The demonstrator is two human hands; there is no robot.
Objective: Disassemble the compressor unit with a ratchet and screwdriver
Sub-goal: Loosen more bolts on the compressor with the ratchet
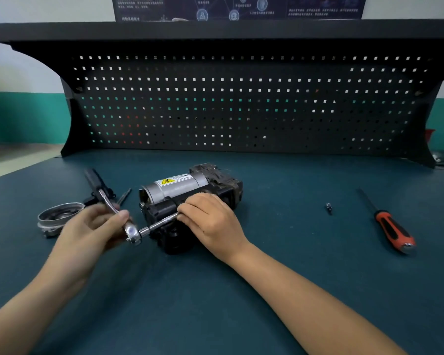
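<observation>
Our left hand grips the ratchet; its extension bar runs right into the compressor, pinched by our right hand.

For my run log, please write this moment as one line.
left hand: grips ratchet | right hand: holds extension at compressor | screwdriver: lying on bench

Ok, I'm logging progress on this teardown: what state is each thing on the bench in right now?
Compressor unit: lying on its side, left end open.
Metal cap: loose on the bench, left of the unit.
Ratchet: lifted, extension reaching to the unit.
Left hand: grips the ratchet handle.
Right hand: on the unit, fingers curled at the extension tip.
Screwdriver: lying untouched at right.
Bit: lying loose, untouched.
</observation>
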